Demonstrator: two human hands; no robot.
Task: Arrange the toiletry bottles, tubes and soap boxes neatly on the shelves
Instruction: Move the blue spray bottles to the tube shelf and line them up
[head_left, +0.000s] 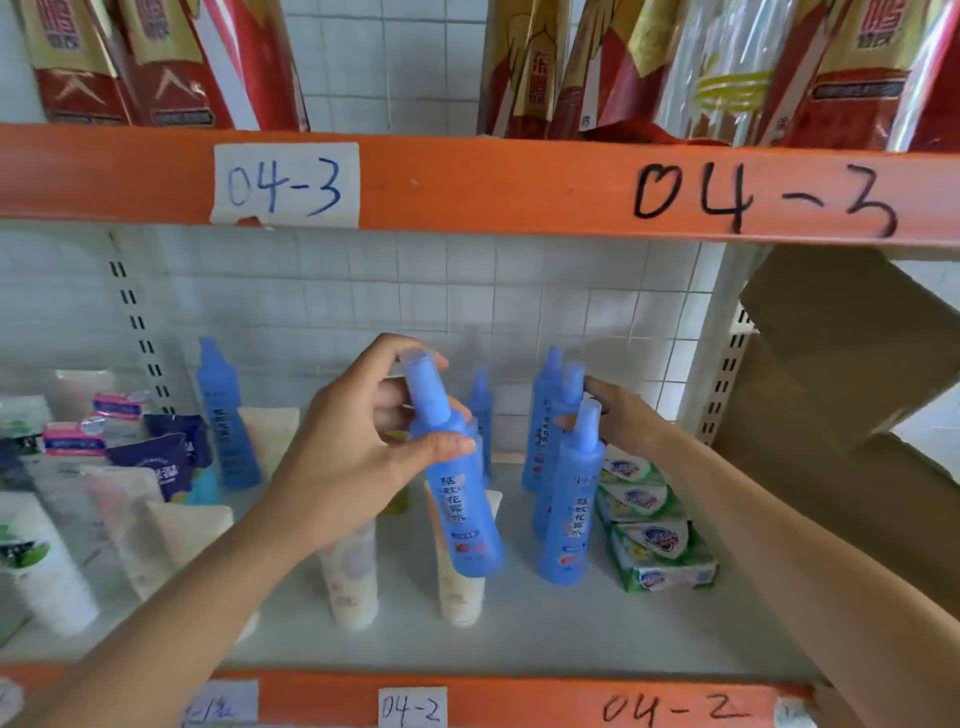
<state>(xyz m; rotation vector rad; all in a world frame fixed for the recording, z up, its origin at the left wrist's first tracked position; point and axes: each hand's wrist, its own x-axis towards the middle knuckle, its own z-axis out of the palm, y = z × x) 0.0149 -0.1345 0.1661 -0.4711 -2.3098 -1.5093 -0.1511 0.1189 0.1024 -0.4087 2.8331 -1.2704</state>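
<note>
My left hand (358, 441) grips a blue spray bottle (457, 483) by its neck and holds it tilted above the white shelf (519, 634). My right hand (621, 415) reaches behind a cluster of upright blue bottles (569, 499) on the right and touches the rear ones; its fingers are partly hidden, so I cannot tell whether it grips one. Green-and-white soap boxes (657, 540) lie stacked in a row to the right of that cluster. Cream tubes (353, 582) stand cap-down under my left hand. One more blue bottle (226, 415) stands at the back left.
White and cream tubes (47, 566), dark purple pouches (166, 457) and pink packs (78, 436) crowd the left side. A brown cardboard box (852, 374) sits past the right upright. Orange beams (493, 182) labelled 04-3 and 04-2 frame the shelf; red packages stand above.
</note>
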